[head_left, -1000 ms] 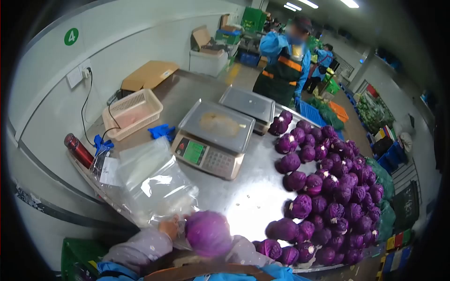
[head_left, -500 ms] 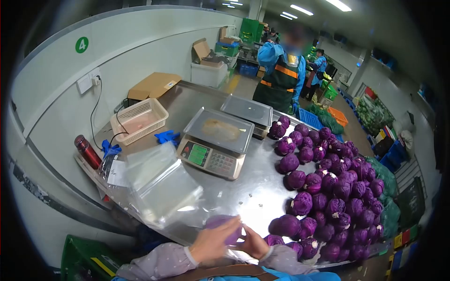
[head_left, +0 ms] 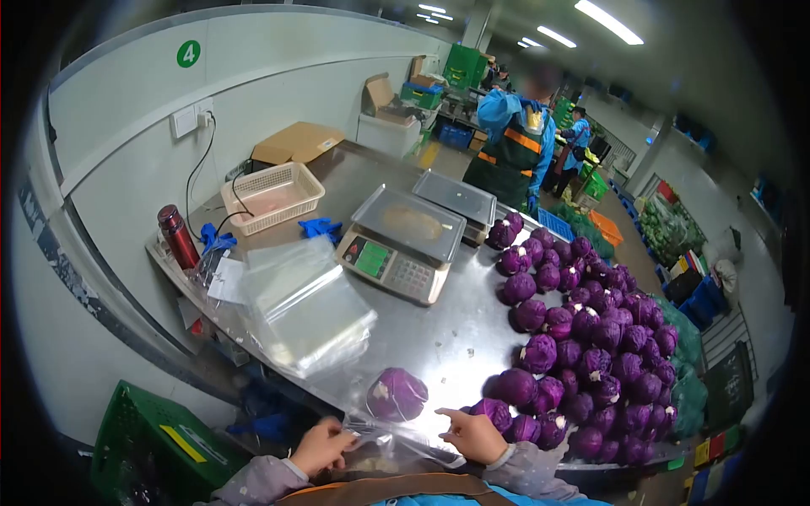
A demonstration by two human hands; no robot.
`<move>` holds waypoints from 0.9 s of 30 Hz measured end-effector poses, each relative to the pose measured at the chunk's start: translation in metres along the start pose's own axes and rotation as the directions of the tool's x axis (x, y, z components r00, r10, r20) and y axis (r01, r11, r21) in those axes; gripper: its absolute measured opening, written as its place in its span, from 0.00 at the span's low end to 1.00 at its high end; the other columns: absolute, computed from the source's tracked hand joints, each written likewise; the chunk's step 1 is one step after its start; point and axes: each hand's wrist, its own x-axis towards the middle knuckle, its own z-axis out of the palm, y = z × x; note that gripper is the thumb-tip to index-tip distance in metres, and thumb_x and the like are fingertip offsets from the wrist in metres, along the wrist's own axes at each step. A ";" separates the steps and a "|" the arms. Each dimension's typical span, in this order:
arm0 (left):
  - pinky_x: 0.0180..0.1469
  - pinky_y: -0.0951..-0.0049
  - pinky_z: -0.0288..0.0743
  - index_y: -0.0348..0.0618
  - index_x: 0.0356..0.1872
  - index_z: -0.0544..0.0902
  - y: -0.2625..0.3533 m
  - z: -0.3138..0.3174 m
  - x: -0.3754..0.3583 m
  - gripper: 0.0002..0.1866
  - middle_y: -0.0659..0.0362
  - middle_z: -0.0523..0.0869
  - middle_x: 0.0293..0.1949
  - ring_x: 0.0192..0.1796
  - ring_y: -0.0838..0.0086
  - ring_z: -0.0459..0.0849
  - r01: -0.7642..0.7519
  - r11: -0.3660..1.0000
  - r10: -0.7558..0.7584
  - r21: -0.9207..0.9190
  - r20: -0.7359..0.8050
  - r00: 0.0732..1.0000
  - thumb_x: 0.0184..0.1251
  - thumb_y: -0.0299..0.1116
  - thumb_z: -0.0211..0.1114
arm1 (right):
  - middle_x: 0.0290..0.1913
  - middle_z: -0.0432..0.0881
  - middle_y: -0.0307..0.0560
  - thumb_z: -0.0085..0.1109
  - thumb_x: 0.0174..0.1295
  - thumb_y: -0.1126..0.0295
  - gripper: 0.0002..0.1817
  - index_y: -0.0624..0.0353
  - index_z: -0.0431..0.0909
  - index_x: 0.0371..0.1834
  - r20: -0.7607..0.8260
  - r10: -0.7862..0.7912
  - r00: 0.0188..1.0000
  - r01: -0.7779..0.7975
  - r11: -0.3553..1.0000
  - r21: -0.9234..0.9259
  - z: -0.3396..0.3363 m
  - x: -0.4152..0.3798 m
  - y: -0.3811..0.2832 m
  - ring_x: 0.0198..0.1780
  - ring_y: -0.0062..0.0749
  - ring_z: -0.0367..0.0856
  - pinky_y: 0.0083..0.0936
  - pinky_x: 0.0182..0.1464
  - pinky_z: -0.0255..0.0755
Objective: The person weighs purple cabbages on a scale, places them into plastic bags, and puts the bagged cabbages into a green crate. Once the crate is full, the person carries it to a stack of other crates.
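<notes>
A purple cabbage [head_left: 397,395] sits inside a clear plastic bag near the front edge of the metal table [head_left: 422,337]. My left hand [head_left: 322,447] is closed on the bag's open end, just below and left of the cabbage. My right hand [head_left: 474,436] is to the right of the bag, with the index finger stretched out and the others partly curled, holding nothing visible. A stack of clear bags [head_left: 312,308] lies to the left. Many purple cabbages [head_left: 607,334] are heaped on the right side of the table.
Two scales [head_left: 396,244] stand beyond the bags. A cream basket [head_left: 274,199], blue gloves [head_left: 321,228] and a red flask [head_left: 177,237] are at the left. A green crate [head_left: 160,438] stands low at the left. Across the table stands a person [head_left: 515,148] in an apron.
The cabbage has left my hands and now rests on the table in the bag. My hands have moved apart and nearer to my body. The view has shifted slightly.
</notes>
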 end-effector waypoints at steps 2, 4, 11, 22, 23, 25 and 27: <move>0.16 0.81 0.61 0.33 0.49 0.75 -0.036 0.006 0.007 0.18 0.54 0.82 0.31 0.16 0.79 0.75 0.002 0.982 0.043 -0.186 0.238 0.970 0.62 0.34 0.58 | 0.26 0.83 0.44 0.63 0.48 0.74 0.26 0.51 0.74 0.54 -0.075 0.050 0.996 -0.036 0.982 0.183 -0.004 -0.015 -0.017 0.25 0.37 0.82 0.27 0.32 0.75; 0.15 0.83 0.59 0.32 0.39 0.80 -0.023 0.013 -0.010 0.15 0.56 0.82 0.28 0.15 0.82 0.71 0.023 0.937 0.119 -0.350 0.380 0.917 0.63 0.36 0.60 | 0.28 0.81 0.42 0.65 0.45 0.74 0.21 0.52 0.78 0.47 -0.319 -0.040 0.947 0.021 0.998 -0.063 0.001 -0.026 -0.022 0.28 0.34 0.79 0.27 0.32 0.72; 0.20 0.81 0.67 0.42 0.32 0.87 -0.019 0.036 -0.055 0.09 0.63 0.80 0.14 0.17 0.85 0.75 -0.374 0.906 0.363 0.199 0.087 0.928 0.57 0.36 0.66 | 0.34 0.80 0.46 0.67 0.49 0.64 0.12 0.57 0.81 0.35 -0.211 -0.553 0.806 0.571 0.820 0.031 0.057 -0.022 -0.080 0.37 0.38 0.77 0.29 0.37 0.70; 0.56 0.55 0.63 0.55 0.50 0.79 0.002 0.035 -0.015 0.22 0.56 0.72 0.59 0.63 0.57 0.65 -0.465 0.033 0.921 0.885 0.154 0.358 0.49 0.38 0.62 | 0.28 0.74 0.46 0.53 0.60 0.71 0.07 0.63 0.74 0.28 -0.059 -0.277 0.959 0.278 0.881 0.382 0.082 -0.031 -0.068 0.32 0.35 0.73 0.28 0.34 0.67; 0.56 0.56 0.64 0.55 0.51 0.79 -0.007 0.042 0.034 0.18 0.56 0.75 0.55 0.59 0.57 0.71 -0.655 -0.150 0.908 0.740 0.365 0.204 0.56 0.35 0.58 | 0.28 0.74 0.37 0.55 0.61 0.71 0.07 0.62 0.74 0.29 -0.112 -0.316 0.942 0.335 0.872 0.358 0.076 -0.027 -0.057 0.31 0.22 0.71 0.22 0.32 0.67; 0.61 0.58 0.61 0.53 0.50 0.79 -0.015 0.056 0.087 0.15 0.57 0.78 0.53 0.57 0.58 0.74 -0.619 0.237 0.468 0.749 0.471 0.748 0.61 0.35 0.56 | 0.23 0.74 0.39 0.58 0.56 0.73 0.03 0.60 0.76 0.29 -0.072 -0.081 0.994 0.102 0.929 0.356 -0.010 -0.045 -0.071 0.25 0.19 0.70 0.17 0.26 0.65; 0.63 0.61 0.60 0.52 0.48 0.81 -0.013 0.034 0.094 0.14 0.57 0.78 0.55 0.57 0.60 0.75 -0.739 0.483 0.436 0.469 0.603 0.668 0.66 0.39 0.54 | 0.23 0.75 0.41 0.52 0.57 0.73 0.07 0.59 0.73 0.22 -0.464 -0.233 0.854 0.467 0.737 0.489 -0.039 -0.086 -0.032 0.24 0.26 0.72 0.24 0.27 0.67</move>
